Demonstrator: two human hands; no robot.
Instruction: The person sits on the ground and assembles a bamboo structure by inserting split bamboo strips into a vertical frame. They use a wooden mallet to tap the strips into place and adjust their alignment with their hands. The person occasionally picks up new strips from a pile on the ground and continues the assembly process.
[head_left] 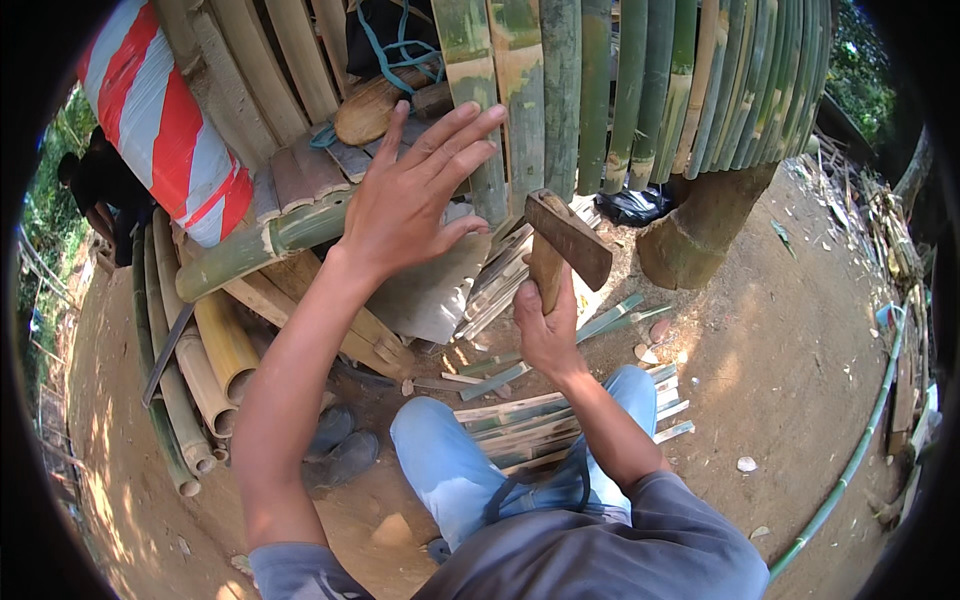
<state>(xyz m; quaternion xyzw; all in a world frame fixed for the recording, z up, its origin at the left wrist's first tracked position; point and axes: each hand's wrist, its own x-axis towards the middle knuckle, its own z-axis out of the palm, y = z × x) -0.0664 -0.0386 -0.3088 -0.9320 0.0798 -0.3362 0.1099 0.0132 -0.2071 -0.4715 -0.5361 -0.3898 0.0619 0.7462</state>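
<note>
Grey cloth shirt (600,560) nearest; right hand (550,335) grips rust-headed, wooden-handled hatchet (572,240) (likely top-heavy, best held low); left hand (415,185) splayed, empty.

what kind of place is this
Probably an outdoor bamboo workshop: there are cut bamboo poles at the left, dirt ground, and what looks like a hatchet in the right hand.

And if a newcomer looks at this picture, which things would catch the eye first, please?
Probably the red-and-white striped cylinder, slanting at the upper left. Next, near the centre, the hatchet-like tool gripped in the right hand, with the left hand open to its left. Then the row of bamboo slats, mostly green, from the top middle to the upper right.
</note>
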